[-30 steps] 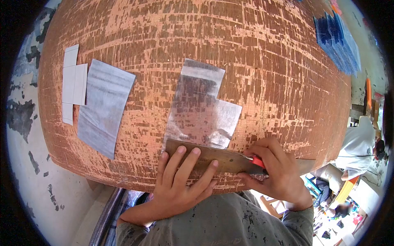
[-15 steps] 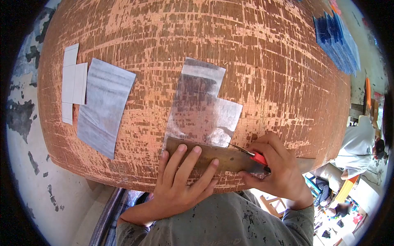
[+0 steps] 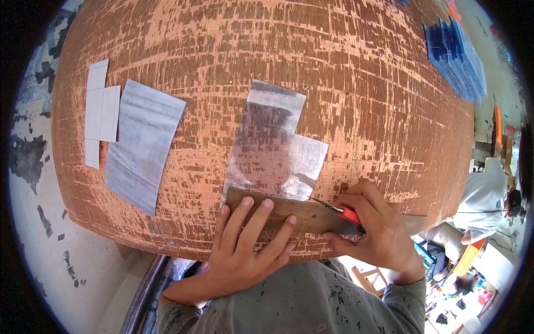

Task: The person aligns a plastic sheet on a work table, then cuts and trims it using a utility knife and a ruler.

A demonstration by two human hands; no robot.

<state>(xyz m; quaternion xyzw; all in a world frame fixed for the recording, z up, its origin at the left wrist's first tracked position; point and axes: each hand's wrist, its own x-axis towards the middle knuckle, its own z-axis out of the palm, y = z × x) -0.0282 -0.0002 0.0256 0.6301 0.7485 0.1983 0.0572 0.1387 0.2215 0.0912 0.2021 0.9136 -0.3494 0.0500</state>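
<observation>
My left hand (image 3: 248, 240) lies with spread fingers on a metal straightedge (image 3: 303, 217), pressing it near its left end. The straightedge runs along the lower edge of a clear, glossy plastic sheet (image 3: 266, 139) with a stepped right side. In my right hand (image 3: 375, 225) is a red-handled utility knife (image 3: 349, 215). Its blade points left, with the tip at the sheet's lower right corner, just above the straightedge. The right thumb also rests by the straightedge.
To the left lie a pale frosted sheet (image 3: 144, 147) and a white cut paper pattern (image 3: 102, 117) with drawn lines. A stack of blue-edged sheets (image 3: 455, 58) sits at the far right of the scarred wooden table (image 3: 217, 33). Another person (image 3: 481, 200) is beyond the right edge.
The knife tip has shifted very slightly left along the sheet's lower edge. My left hand and the straightedge stay in place.
</observation>
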